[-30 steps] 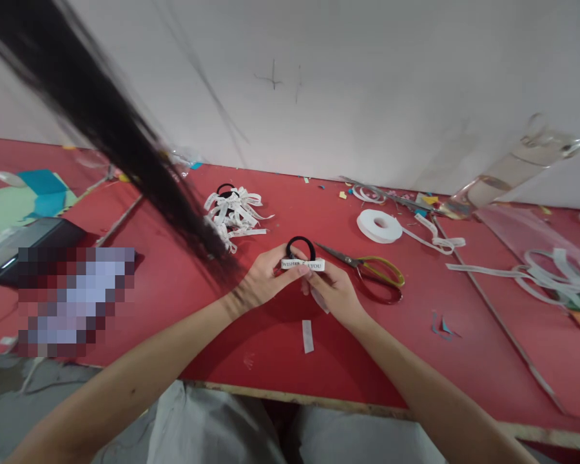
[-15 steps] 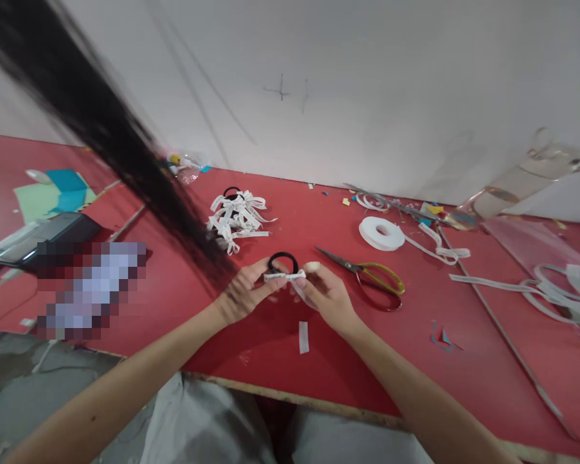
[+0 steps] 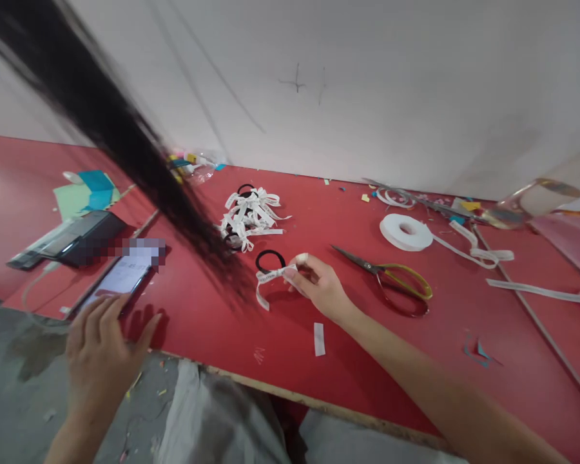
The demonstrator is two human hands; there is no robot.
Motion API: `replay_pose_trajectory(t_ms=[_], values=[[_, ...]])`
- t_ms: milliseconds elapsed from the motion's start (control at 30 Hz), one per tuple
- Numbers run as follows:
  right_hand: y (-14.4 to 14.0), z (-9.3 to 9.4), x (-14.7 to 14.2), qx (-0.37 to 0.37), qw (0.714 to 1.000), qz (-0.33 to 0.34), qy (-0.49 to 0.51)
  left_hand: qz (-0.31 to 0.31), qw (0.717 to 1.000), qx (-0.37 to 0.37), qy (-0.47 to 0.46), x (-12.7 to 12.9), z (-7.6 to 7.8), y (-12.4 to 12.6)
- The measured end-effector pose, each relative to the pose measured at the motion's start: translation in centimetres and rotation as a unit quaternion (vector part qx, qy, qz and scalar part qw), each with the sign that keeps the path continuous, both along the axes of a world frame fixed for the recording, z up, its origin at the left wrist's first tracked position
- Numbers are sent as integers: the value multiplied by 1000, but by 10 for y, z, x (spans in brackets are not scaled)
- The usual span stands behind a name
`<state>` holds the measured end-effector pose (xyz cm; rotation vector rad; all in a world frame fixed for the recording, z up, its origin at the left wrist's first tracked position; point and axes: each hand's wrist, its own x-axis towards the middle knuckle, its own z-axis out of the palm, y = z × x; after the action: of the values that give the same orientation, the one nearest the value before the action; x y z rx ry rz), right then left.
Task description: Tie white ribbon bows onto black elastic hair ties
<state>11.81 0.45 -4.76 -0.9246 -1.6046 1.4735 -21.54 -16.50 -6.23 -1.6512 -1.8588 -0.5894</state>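
Between the thumb and fingers of my right hand is a black hair tie with a white printed ribbon fixed on it. One ribbon end hangs down, and the black loop stands above it. My left hand is open, fingers spread, over the near end of a phone with a lit screen; I cannot tell if it touches. Beyond my right hand lies a pile of white ribbon bows on black hair ties. Scissors with yellow and red handles lie to its right.
A white ribbon roll lies at the right, its tail running across the red table. A short white strip lies near the front edge. Dark hair hangs across the view. A clear bottle leans at the far right.
My left hand has let go of the hair tie and moved left to the phone. My right hand keeps hold of the hair tie's ribbon. The view has shifted somewhat left.
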Motion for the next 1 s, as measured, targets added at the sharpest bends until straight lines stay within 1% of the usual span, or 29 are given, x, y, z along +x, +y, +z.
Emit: replay_pose_trajectory(t_ms=[67, 133, 267, 333, 433, 600, 767, 1000], values=[[10, -1, -11, 1, 1000, -6, 18, 31, 999, 14, 5, -12, -2, -5], [18, -1, -21, -3, 999, -12, 39, 47, 999, 19, -6, -18, -3, -4], [28, 1, -31, -6, 998, -22, 56, 56, 998, -8, -34, -21, -7, -1], [29, 2, -31, -7, 998, -30, 54, 55, 998, -12, -42, -22, -8, 0], [28, 4, -29, -14, 998, -46, 47, 58, 997, 2, -46, -21, -9, -1], [26, 5, -27, -26, 996, -56, 61, 69, 997, -1, -24, -20, -8, 0], [24, 3, -23, -35, 995, -60, 74, 78, 997, 1, -21, -20, -7, 1], [25, -3, -18, -31, 993, -70, 90, 70, 998, 0, -6, -21, -10, 1]])
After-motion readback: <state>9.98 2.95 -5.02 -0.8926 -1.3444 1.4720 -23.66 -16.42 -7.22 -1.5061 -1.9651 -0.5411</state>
